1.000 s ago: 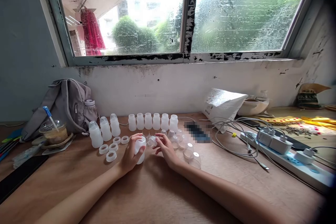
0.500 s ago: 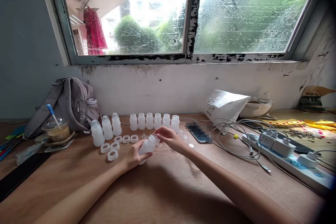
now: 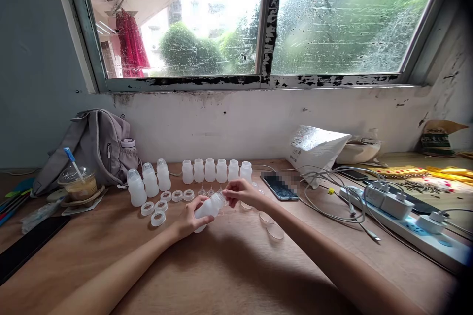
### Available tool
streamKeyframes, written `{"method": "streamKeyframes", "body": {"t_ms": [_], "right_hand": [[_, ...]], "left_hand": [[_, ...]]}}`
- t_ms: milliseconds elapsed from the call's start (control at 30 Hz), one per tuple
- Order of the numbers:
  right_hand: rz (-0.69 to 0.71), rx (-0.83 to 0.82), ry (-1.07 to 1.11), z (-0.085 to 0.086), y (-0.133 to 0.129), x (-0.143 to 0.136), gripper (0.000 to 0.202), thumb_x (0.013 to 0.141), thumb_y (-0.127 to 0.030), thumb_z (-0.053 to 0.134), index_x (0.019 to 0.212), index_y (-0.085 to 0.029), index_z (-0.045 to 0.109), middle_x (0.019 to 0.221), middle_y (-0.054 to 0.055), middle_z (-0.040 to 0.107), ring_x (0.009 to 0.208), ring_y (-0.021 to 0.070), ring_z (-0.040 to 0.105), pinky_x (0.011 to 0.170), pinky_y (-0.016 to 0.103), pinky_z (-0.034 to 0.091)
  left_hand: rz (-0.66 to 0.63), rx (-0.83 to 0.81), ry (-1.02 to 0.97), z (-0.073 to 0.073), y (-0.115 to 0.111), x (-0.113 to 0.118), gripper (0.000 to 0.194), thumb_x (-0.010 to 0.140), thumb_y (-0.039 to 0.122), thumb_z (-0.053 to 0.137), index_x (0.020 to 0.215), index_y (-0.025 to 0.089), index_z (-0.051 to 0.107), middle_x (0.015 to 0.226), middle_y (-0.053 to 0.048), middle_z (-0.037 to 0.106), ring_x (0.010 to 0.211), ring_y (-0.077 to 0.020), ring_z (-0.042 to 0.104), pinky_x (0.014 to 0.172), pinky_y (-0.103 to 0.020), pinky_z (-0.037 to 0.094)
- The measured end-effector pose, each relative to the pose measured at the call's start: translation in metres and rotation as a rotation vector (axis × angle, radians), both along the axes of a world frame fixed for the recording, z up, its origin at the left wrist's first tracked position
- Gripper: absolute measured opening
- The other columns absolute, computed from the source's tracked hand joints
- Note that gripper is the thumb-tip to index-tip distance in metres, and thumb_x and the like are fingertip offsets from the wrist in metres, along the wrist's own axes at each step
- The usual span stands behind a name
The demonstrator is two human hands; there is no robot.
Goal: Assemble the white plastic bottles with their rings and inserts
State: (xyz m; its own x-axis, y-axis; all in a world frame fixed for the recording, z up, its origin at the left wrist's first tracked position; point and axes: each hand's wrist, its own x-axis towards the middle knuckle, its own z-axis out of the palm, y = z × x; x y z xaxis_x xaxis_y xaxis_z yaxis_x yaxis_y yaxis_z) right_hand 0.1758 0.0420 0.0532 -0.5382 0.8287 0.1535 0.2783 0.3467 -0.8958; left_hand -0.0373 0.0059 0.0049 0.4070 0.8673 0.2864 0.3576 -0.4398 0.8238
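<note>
A frosted white baby bottle (image 3: 207, 210) leans to the right, with my left hand (image 3: 191, 219) wrapped round its body. My right hand (image 3: 240, 193) is at the bottle's open neck, fingertips pinched together; what they hold, if anything, I cannot make out. Behind the hands stand several clear teats (image 3: 210, 191), partly covered by my right hand. White collar rings (image 3: 158, 218) lie in a group to the left. Farther left are three bottles with clear caps (image 3: 136, 189). A row of uncapped bottles (image 3: 210, 171) stands upright at the back. Thin clear discs (image 3: 275, 231) lie beside my right forearm.
A phone (image 3: 280, 186), a white bag (image 3: 317, 145) and tangled cables (image 3: 321, 194) occupy the right, with a power strip (image 3: 406, 226). On the left sit an iced drink cup (image 3: 81, 183), a grey backpack (image 3: 99, 145) and a flat black object (image 3: 35, 246).
My right hand has shifted slightly right and down at the bottle's neck. More of the clear discs beside the right forearm shows. My left hand keeps its grip on the baby bottle.
</note>
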Motion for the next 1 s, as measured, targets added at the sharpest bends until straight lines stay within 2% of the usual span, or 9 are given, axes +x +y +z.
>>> {"method": "streamKeyframes", "body": {"t_ms": [67,133,300,500,600,700,767,867,1000], "right_hand": [[-0.058,0.089,-0.137,0.002,-0.003,-0.001,0.042,0.073,-0.054,0.047,0.057,-0.014,0.049,0.046,-0.003,0.047,0.038,0.0072,0.044,0.038,0.020,0.033],[-0.093,0.197,-0.237,0.004,-0.006,-0.002,0.045,0.075,-0.054,0.043,0.052,-0.015,0.045,0.042,-0.004,0.040,0.036,0.0056,0.036,0.036,0.019,0.026],[0.014,0.205,-0.270,0.007,-0.005,0.002,0.033,0.074,-0.051,0.047,0.073,-0.018,0.049,0.057,-0.002,0.049,0.042,0.0069,0.040,0.036,0.019,0.028],[-0.066,0.421,-0.366,0.002,-0.001,0.001,0.042,0.079,-0.048,0.040,0.053,-0.016,0.046,0.047,-0.003,0.038,0.045,0.0074,0.033,0.042,0.021,0.026],[0.001,0.408,-0.336,0.004,-0.004,0.002,0.029,0.072,-0.046,0.053,0.078,-0.018,0.056,0.067,0.000,0.054,0.054,0.0095,0.044,0.047,0.020,0.034],[0.176,0.317,-0.294,0.007,-0.008,0.002,0.046,0.067,-0.040,0.061,0.108,-0.023,0.050,0.092,0.003,0.057,0.067,0.0121,0.053,0.054,0.021,0.042],[0.212,0.301,-0.295,0.006,-0.010,0.000,0.043,0.070,-0.036,0.059,0.110,-0.022,0.050,0.086,0.003,0.059,0.067,0.0129,0.055,0.056,0.022,0.043],[0.139,0.347,-0.311,0.004,-0.012,-0.004,0.033,0.074,-0.038,0.055,0.100,-0.018,0.057,0.074,0.003,0.060,0.062,0.0134,0.053,0.054,0.023,0.040],[0.058,0.396,-0.378,0.003,-0.017,-0.009,0.035,0.076,-0.047,0.049,0.088,-0.016,0.060,0.064,0.002,0.056,0.055,0.0125,0.049,0.048,0.022,0.034]], "left_hand": [[-0.009,-0.007,0.008,0.000,0.000,0.000,0.045,0.067,0.039,0.060,0.104,0.018,0.046,0.085,-0.003,0.060,0.073,-0.0165,0.055,0.066,-0.027,0.042],[-0.011,-0.007,0.011,0.000,-0.001,0.000,0.045,0.067,0.040,0.060,0.104,0.018,0.046,0.086,-0.002,0.060,0.073,-0.0163,0.055,0.066,-0.027,0.042],[-0.022,-0.004,0.020,0.000,-0.001,0.001,0.045,0.068,0.040,0.059,0.104,0.018,0.047,0.087,-0.003,0.060,0.075,-0.0169,0.055,0.067,-0.027,0.042],[-0.011,0.035,0.049,-0.001,-0.001,0.000,0.045,0.066,0.040,0.060,0.104,0.019,0.048,0.087,-0.003,0.059,0.076,-0.0169,0.055,0.067,-0.027,0.042],[-0.033,-0.013,0.018,0.000,0.000,-0.001,0.045,0.068,0.040,0.059,0.105,0.018,0.047,0.084,-0.002,0.059,0.074,-0.0167,0.055,0.067,-0.027,0.042],[-0.085,-0.052,-0.024,0.001,0.001,-0.002,0.043,0.069,0.040,0.059,0.104,0.017,0.048,0.087,-0.003,0.058,0.078,-0.0174,0.054,0.068,-0.028,0.042],[-0.103,-0.043,-0.027,0.002,0.000,-0.003,0.043,0.068,0.039,0.059,0.103,0.017,0.048,0.089,-0.003,0.056,0.080,-0.0175,0.054,0.069,-0.028,0.042],[-0.067,0.013,0.023,0.004,-0.005,-0.001,0.042,0.068,0.038,0.059,0.103,0.018,0.047,0.091,-0.003,0.056,0.079,-0.0170,0.053,0.069,-0.027,0.042],[-0.019,0.103,0.093,0.005,-0.014,0.003,0.037,0.070,0.037,0.057,0.101,0.020,0.046,0.090,-0.002,0.057,0.079,-0.0169,0.053,0.070,-0.027,0.042]]}}
